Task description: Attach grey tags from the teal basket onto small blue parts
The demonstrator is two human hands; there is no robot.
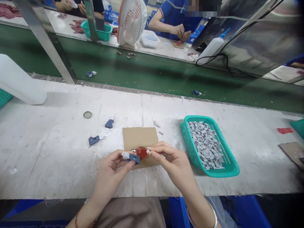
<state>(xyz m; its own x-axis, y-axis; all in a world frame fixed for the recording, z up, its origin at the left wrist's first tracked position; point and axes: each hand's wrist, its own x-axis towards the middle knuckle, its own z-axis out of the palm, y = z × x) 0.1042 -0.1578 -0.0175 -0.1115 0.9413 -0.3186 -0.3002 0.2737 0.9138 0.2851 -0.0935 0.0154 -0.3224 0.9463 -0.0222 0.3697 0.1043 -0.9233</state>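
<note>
Over the brown cardboard (140,136), the left hand (112,169) pinches a dark blue piece (135,158) between thumb and fingers. The right hand (176,162) grips a small pale piece (148,151) in its fingertips, beside a glossy red disc (141,153). A plain-sided white bottle (20,82) is far left.

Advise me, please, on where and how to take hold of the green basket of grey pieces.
I'd grip the green basket by its rim midway along both long sides, coming from above, one hand per side. It stands open-topped on the table, filled with loose grey pieces, so an even, level hold should limit spilling.
</note>
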